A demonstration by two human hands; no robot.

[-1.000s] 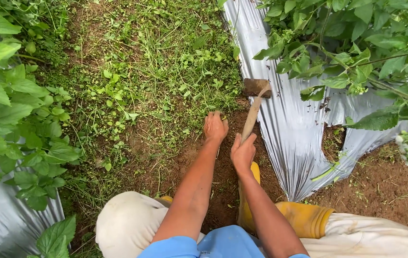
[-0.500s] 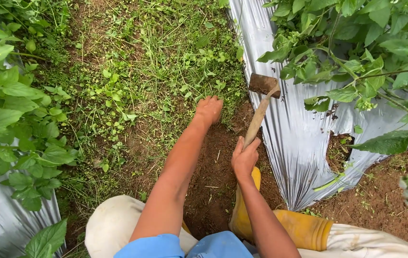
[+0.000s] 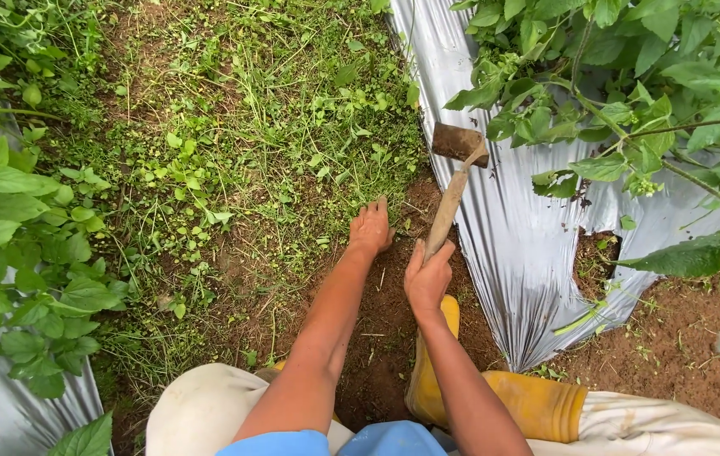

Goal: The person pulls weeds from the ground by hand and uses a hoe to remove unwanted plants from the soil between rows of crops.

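Fingers of the right hand (image 3: 427,277) wrap tight round the lower end of a short hoe's wooden handle (image 3: 447,214). The handle slants up and away to a soil-caked metal blade (image 3: 459,143), which sits raised over the edge of the silver plastic mulch sheet (image 3: 520,253) at the right of the path. Just left of it, the left hand (image 3: 370,228) lies palm down and unclenched on the ground, holding nothing, its fingertips at the line where bare brown soil (image 3: 385,329) meets the weedy grass (image 3: 267,152). The two hands are near each other but apart.

Below the right hand, a yellow rubber boot (image 3: 529,401) rests on the soil beside the mulch sheet's torn lower edge, with pale trousers (image 3: 200,414) over both knees at the bottom of the view.

Farther out, low green weeds cover the path ahead. Leafy crop plants (image 3: 630,76) overhang the sheet on the right, and more broad-leaved plants (image 3: 14,253) crowd the left edge, with another strip of silver sheet (image 3: 5,405) beneath them.
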